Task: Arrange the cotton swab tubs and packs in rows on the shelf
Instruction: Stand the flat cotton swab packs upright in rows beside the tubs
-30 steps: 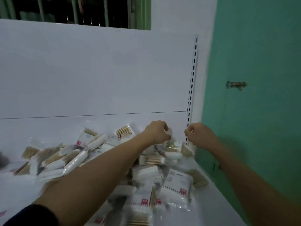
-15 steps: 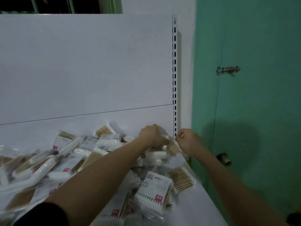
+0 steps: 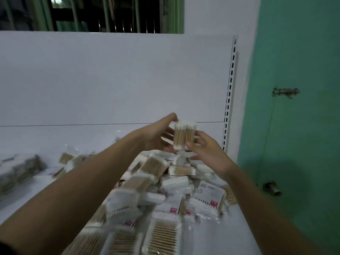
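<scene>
Both arms reach forward; left hand [image 3: 158, 133] and right hand [image 3: 206, 150] grip an upright cotton swab tub [image 3: 184, 135] between them, raised above the heap of packs [image 3: 165, 183] on the shelf [image 3: 237, 234].

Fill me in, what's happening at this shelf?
A person holds one upright clear tub of cotton swabs between the left hand and right hand, above a loose heap of swab packs on the white shelf. No rows are visible yet; the packs lie jumbled.

Green door [image 3: 298, 52] with latch [image 3: 286, 92]; barred window [image 3: 103, 14].
</scene>
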Demonstrator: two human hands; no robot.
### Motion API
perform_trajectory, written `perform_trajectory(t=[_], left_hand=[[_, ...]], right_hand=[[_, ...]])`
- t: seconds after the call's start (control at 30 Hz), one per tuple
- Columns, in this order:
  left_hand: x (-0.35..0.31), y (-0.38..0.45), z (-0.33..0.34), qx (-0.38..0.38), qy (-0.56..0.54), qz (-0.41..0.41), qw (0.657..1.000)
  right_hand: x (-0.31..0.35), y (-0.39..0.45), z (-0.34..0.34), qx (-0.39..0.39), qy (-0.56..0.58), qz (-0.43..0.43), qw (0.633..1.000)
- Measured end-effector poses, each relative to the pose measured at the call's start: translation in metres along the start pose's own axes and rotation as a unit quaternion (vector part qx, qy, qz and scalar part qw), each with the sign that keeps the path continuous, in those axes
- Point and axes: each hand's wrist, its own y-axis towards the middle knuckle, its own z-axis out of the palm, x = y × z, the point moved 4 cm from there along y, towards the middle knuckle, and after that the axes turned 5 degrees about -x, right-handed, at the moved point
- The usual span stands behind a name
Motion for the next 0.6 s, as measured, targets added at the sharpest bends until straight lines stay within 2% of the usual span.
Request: perform_trajectory(t=[0.17, 0.27, 0.33, 0.4, 0.5, 0.6], left_hand=[[0.022, -0.046, -0.058, -0.007, -0.024, -0.016, 1.0], [0.034, -0.08, -0.109, -0.059, 0.047, 0.052, 0.996], [0.037, -0.11, -0.145, -0.092, 0.093, 0.122, 0.984], [0.044, -0.138, -0.179, -0.11, 0.149, 0.156, 0.97], [0.062, -0.177, -0.228, -0.136, 0.219, 0.163, 0.952], [0.084, -0.214, -0.277, -0.159, 0.21, 0.147, 0.953]], right_hand=[[0.032, -0.019, 0.067, 0.023, 0.053, -0.001, 0.998], [0.049, -0.027, 0.117, 0.033, 0.06, 0.001, 0.998], [0.062, -0.032, 0.159, 0.046, 0.045, -0.003, 0.998], [0.073, -0.038, 0.203, 0.06, 0.023, -0.009, 0.998], [0.088, -0.05, 0.268, 0.084, 0.005, -0.015, 0.996], [0.096, -0.063, 0.325, 0.141, -0.01, -0.031, 0.989]])
